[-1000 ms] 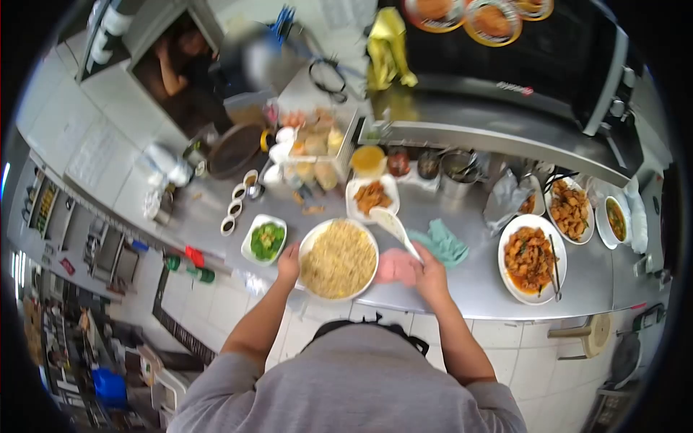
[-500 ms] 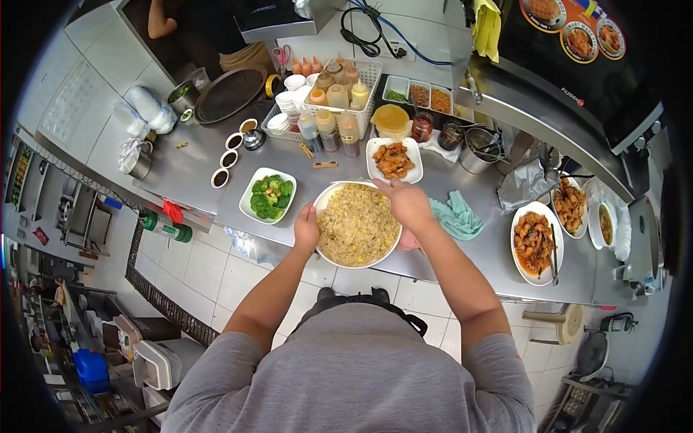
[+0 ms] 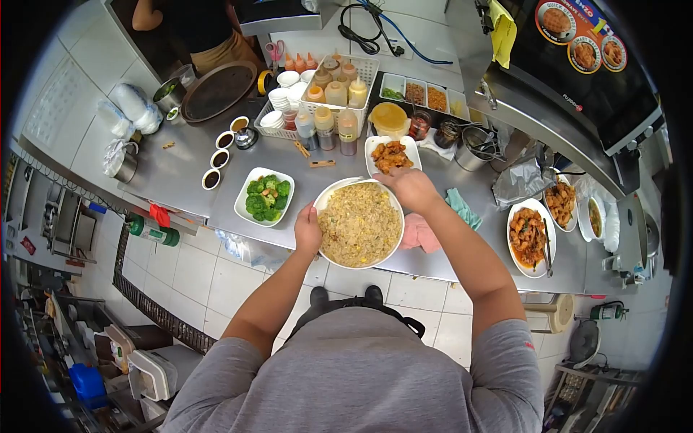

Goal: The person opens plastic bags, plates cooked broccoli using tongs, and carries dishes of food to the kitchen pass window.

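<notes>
A round white bowl heaped with fried rice is in front of me at the counter's near edge. My left hand grips its left rim, thumb on top. Over the upper right rim is my right hand, fingers curled together; a thin pale thing shows by its fingertips, too small to name. Left of the bowl is a square white dish of broccoli. Just beyond my right hand sits a white dish of glazed fried pieces. A pink cloth and a green cloth lie right of the bowl.
Sauce bottles fill a white basket at the back, near topping trays. Small cups of dark sauce line the left. Oval plates of food stand at right, below a microwave. Another person stands behind the counter.
My right hand has shifted slightly right and its fingers have curled more at the rim. More of the pink cloth shows. My left hand keeps its hold; the view has shifted slightly.
</notes>
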{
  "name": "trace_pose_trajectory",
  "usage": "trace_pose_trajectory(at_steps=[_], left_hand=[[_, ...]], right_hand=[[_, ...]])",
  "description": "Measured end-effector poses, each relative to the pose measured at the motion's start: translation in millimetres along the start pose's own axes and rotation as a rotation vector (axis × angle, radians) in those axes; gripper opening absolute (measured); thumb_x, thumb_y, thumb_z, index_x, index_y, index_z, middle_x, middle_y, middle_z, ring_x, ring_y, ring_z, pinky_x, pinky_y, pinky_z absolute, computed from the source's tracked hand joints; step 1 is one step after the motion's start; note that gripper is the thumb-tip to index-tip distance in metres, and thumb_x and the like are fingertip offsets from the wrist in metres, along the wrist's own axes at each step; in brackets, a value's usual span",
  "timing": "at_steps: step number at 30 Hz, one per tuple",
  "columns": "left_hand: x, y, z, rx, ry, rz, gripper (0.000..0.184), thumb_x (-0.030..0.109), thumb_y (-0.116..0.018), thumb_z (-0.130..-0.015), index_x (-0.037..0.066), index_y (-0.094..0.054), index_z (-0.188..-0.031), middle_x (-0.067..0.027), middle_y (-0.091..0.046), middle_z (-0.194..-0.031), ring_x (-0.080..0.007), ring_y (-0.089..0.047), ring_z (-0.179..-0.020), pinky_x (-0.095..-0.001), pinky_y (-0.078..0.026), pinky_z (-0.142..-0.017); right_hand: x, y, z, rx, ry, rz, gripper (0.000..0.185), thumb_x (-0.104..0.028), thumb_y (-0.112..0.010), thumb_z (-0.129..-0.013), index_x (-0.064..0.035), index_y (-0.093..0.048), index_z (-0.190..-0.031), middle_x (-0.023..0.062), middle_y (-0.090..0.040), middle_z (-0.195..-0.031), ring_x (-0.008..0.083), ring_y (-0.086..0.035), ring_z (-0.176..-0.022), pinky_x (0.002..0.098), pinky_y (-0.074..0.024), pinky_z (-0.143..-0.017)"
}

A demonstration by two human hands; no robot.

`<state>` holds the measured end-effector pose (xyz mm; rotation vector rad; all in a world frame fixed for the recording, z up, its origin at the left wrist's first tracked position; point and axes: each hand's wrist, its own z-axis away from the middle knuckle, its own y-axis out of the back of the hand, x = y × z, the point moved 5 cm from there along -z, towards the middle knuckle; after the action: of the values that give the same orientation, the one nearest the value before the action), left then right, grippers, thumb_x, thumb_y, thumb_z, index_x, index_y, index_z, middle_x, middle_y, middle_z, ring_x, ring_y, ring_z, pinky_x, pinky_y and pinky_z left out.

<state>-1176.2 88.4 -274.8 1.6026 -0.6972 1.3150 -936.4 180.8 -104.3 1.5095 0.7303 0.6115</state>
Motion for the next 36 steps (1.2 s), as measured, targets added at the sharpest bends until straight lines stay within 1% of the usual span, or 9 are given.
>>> trace_pose_trajectory(at_steps=[8,13,19,21,24,26,30,33,36], left_hand=[[19,4,7,0.071,-0.046,-0.051,0.033,0.019,-0.042,-0.099,0.000,-0.059,-0.119,-0.0201,-0.060,-0.110,-0.0334,-0.058,-0.104,-0.0388,-0.044,-0.093],[28,6,15,0.070,-0.035,-0.140,0.033,0.018,-0.042,-0.099,-0.001,-0.059,-0.121,-0.0198,-0.062,-0.111,-0.0308,-0.058,-0.105,-0.0364,-0.043,-0.094],[55,4,3,0.109,-0.126,-0.367,0.034,0.009,-0.048,-0.093,0.001,-0.055,-0.125,-0.0226,-0.059,-0.116,-0.0350,-0.055,-0.109,-0.0398,-0.042,-0.097],[112,-5,-15,0.029,-0.496,-0.366,0.038,0.004,-0.049,-0.090,0.003,-0.053,-0.127,-0.0217,-0.057,-0.122,-0.0354,-0.052,-0.116,-0.0417,-0.039,-0.101],[137,-46,-49,-0.309,-0.562,-0.357,0.041,0.000,-0.049,-0.086,0.004,-0.054,-0.127,-0.0174,-0.056,-0.127,-0.0343,-0.049,-0.120,-0.0424,-0.038,-0.103],[133,-75,-52,-0.667,-0.526,-0.855,0.044,-0.003,-0.051,-0.082,0.005,-0.056,-0.125,-0.0152,-0.056,-0.127,-0.0325,-0.052,-0.119,-0.0403,-0.041,-0.100],[156,-83,-40,-0.767,-0.555,-0.852,0.042,-0.002,-0.054,-0.078,0.004,-0.060,-0.119,-0.0148,-0.060,-0.121,-0.0326,-0.057,-0.111,-0.0388,-0.045,-0.096],[175,-71,-35,-0.865,-0.372,-0.842,0.035,0.001,-0.056,-0.076,0.006,-0.066,-0.110,-0.0149,-0.065,-0.112,-0.0326,-0.061,-0.102,-0.0399,-0.048,-0.089],[160,-63,-63,-0.558,-0.327,-0.707,0.028,0.005,-0.057,-0.078,0.008,-0.070,-0.102,-0.0150,-0.068,-0.102,-0.0335,-0.063,-0.092,-0.0428,-0.050,-0.084]], right_hand=[[13,-52,81,-0.027,-0.428,-0.164,0.048,-0.009,-0.052,-0.080,-0.0166,-0.056,-0.127,0.0145,-0.064,-0.099,0.0305,-0.065,-0.082,0.0406,-0.0520,-0.070],[-58,-30,108,0.064,-0.456,-0.150,0.054,-0.007,-0.060,-0.074,-0.0152,-0.056,-0.127,0.0129,-0.064,-0.095,0.0285,-0.066,-0.078,0.0390,-0.0523,-0.067],[-25,-2,69,0.024,-0.299,0.018,0.060,-0.010,-0.062,-0.074,-0.0145,-0.049,-0.132,0.0102,-0.060,-0.084,0.0286,-0.065,-0.077,0.0362,-0.0536,-0.066],[-16,-10,73,-0.048,-0.355,-0.001,0.056,-0.014,-0.059,-0.077,-0.0135,-0.049,-0.132,0.0129,-0.062,-0.089,0.0295,-0.065,-0.081,0.0365,-0.0536,-0.066],[-28,-21,108,0.031,-0.424,-0.081,0.051,-0.014,-0.054,-0.081,-0.0098,-0.048,-0.132,0.0183,-0.064,-0.095,0.0321,-0.066,-0.080,0.0395,-0.0537,-0.065],[-46,-32,127,-0.007,-0.522,-0.145,0.052,-0.011,-0.055,-0.081,-0.0081,-0.048,-0.132,0.0202,-0.064,-0.095,0.0343,-0.065,-0.079,0.0425,-0.0530,-0.066],[-68,-41,143,0.038,-0.667,-0.336,0.051,-0.008,-0.055,-0.083,-0.0036,-0.047,-0.133,0.0253,-0.063,-0.092,0.0386,-0.064,-0.075,0.0464,-0.0520,-0.065],[-73,-24,137,0.105,-0.658,-0.349,0.051,-0.009,-0.054,-0.083,-0.0028,-0.047,-0.133,0.0254,-0.062,-0.091,0.0388,-0.064,-0.074,0.0446,-0.0524,-0.065],[-62,-20,114,0.108,-0.617,-0.256,0.049,-0.009,-0.052,-0.084,-0.0023,-0.047,-0.132,0.0243,-0.063,-0.091,0.0357,-0.065,-0.074,0.0438,-0.0527,-0.064]])
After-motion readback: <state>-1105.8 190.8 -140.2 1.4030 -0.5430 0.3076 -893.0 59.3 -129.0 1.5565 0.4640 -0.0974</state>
